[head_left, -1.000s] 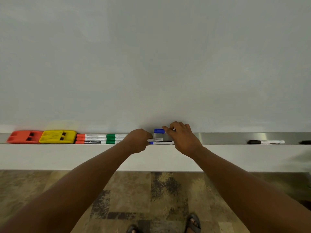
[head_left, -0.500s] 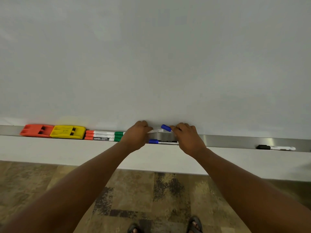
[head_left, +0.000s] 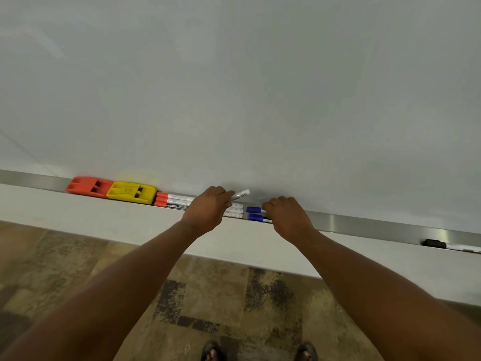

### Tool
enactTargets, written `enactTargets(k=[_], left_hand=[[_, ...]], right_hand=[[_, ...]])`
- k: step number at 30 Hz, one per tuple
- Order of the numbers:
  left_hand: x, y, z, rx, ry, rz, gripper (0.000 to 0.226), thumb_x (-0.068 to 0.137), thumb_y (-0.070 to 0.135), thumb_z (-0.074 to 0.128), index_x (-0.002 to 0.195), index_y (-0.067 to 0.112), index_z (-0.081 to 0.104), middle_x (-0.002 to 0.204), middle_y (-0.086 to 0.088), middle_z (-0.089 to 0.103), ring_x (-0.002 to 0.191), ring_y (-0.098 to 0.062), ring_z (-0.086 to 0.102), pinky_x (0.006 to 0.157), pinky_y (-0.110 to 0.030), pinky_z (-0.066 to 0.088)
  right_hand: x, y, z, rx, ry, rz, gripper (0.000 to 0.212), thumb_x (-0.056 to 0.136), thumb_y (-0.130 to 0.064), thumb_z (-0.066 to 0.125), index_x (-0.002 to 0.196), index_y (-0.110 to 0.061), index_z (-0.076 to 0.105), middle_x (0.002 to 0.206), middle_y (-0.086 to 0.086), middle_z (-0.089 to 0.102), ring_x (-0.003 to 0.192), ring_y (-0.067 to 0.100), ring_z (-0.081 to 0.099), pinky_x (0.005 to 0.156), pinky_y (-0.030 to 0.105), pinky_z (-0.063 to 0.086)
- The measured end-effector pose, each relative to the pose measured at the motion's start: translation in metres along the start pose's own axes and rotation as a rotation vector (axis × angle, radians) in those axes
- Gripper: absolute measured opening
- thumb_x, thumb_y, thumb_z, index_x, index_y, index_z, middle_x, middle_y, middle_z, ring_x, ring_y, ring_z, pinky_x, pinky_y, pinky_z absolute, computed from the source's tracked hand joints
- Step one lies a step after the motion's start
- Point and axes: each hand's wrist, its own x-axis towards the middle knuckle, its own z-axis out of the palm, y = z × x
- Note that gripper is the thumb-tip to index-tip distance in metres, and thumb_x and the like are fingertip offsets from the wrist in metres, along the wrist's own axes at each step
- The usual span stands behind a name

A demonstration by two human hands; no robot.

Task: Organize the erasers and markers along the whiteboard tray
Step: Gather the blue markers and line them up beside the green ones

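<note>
Marker (head_left: 240,195) in left hand (head_left: 208,211)

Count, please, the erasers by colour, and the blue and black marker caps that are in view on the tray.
Orange eraser: 1
Yellow eraser: 1
Blue marker caps: 2
Black marker cap: 1
Total: 5

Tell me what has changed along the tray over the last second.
The left hand has lifted a marker off the tray, its white end tilted up against the board. The right hand now rests on the two blue markers. The erasers, the red markers and the black marker stayed put.
</note>
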Motion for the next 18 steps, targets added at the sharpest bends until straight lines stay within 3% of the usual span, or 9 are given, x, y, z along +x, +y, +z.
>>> enactTargets(k=[9,14,18], left_hand=[[-0.001,0.005,-0.003,0.010,-0.070,0.021,0.027,0.096,0.020,0.052,0.122,0.018,0.059,0.101,-0.004,0.064,0.086,-0.025,0.058,0.066,-0.039,0.052],[0.010,0.021,0.005,0.074,-0.130,0.043,0.037,0.090,0.010,0.058,0.126,0.019,0.055,0.117,-0.002,0.055,0.084,-0.023,0.062,0.060,-0.031,0.052],[0.024,0.047,0.016,0.077,-0.170,0.086,0.045,0.088,0.004,0.055,0.130,0.018,0.051,0.117,-0.004,0.055,0.091,-0.023,0.062,0.067,-0.029,0.048]], right_hand=[[-0.001,-0.003,0.007,-0.011,-0.054,0.048,0.038,0.088,-0.006,0.052,0.124,-0.018,0.055,0.115,0.005,0.059,0.105,0.026,0.052,0.089,0.034,0.038],[-0.014,0.004,0.008,0.111,0.023,0.143,0.045,0.084,0.000,0.050,0.125,-0.018,0.056,0.115,0.005,0.060,0.104,0.027,0.054,0.084,0.035,0.042],[-0.032,0.022,0.004,0.124,0.055,0.204,0.044,0.082,-0.002,0.052,0.123,-0.017,0.059,0.111,0.007,0.063,0.098,0.029,0.057,0.080,0.037,0.046]])
